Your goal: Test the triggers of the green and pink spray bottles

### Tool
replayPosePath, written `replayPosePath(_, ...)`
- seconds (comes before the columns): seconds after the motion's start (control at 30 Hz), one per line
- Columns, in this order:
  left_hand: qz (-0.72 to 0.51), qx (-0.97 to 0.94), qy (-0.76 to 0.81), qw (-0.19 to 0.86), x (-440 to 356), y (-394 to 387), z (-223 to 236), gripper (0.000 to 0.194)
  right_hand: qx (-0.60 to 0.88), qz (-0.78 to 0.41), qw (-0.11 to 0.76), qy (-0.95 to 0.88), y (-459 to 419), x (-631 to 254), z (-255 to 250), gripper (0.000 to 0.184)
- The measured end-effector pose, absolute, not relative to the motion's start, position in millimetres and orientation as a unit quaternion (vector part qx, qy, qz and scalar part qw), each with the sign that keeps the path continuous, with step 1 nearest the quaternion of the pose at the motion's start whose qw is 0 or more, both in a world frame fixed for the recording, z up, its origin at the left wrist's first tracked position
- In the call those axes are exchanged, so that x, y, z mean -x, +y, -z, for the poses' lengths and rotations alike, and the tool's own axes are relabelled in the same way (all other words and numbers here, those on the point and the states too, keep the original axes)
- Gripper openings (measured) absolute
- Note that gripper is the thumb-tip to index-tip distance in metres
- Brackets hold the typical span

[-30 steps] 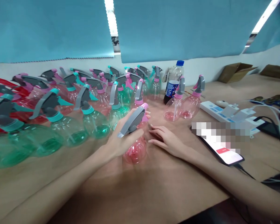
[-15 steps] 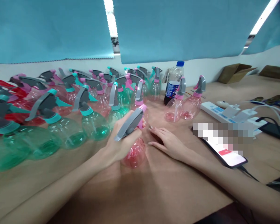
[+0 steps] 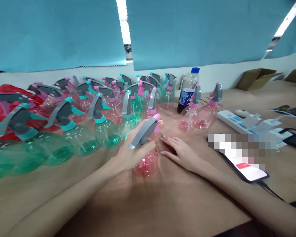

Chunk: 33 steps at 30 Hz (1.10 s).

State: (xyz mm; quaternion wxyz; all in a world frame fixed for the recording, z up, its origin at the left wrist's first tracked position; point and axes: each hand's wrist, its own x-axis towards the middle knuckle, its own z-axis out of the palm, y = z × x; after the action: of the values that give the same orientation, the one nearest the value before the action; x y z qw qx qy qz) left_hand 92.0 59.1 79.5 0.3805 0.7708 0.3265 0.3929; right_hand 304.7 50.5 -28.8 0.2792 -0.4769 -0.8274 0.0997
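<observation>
In the middle of the head view, my left hand (image 3: 132,148) is wrapped round the neck of a pink spray bottle (image 3: 146,163) with a grey and pink trigger head. The bottle stands on the brown table; part of its neck and trigger is hidden by my fingers. My right hand (image 3: 181,152) rests on the table just to the right of it, fingers stretched out and holding nothing. Green spray bottles (image 3: 108,135) with teal collars stand close on the left. Two pink spray bottles (image 3: 188,118) stand beyond my right hand.
Many more spray bottles crowd the back left, with red plastic (image 3: 22,90) among them. A cola bottle (image 3: 187,95) with a blue cap stands by the wall. On the right are a phone (image 3: 253,171), a white power strip (image 3: 233,121) with cables, and a cardboard box (image 3: 256,79).
The whole view has shifted, so things appear slightly further right. My left hand still grips the pink spray bottle, with the thumb somewhat moved. My right hand stays on the table.
</observation>
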Motion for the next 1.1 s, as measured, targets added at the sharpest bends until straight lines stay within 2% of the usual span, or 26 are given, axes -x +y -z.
replayPosePath(0.13,-0.389,-0.762,0.320,0.407,-92.5,59.1,-80.0,0.025,0.480,-0.103,0.270,-0.828,50.6,-305.4,27.3,0.049)
replayPosePath(0.3,-0.381,-0.759,0.328,0.413,-92.0,60.1,-78.1,0.043,0.481,-0.112,0.278,-0.824,50.2,-306.6,27.4,0.048)
replayPosePath(0.43,-0.365,-0.771,0.361,0.377,-91.0,61.2,-76.7,0.043,0.479,-0.122,0.285,-0.821,50.2,-306.8,26.7,0.047)
replayPosePath(1.1,-0.375,-0.780,0.331,0.376,-93.9,62.0,-79.6,0.045,0.480,-0.116,0.265,-0.828,48.6,-308.7,27.6,0.045)
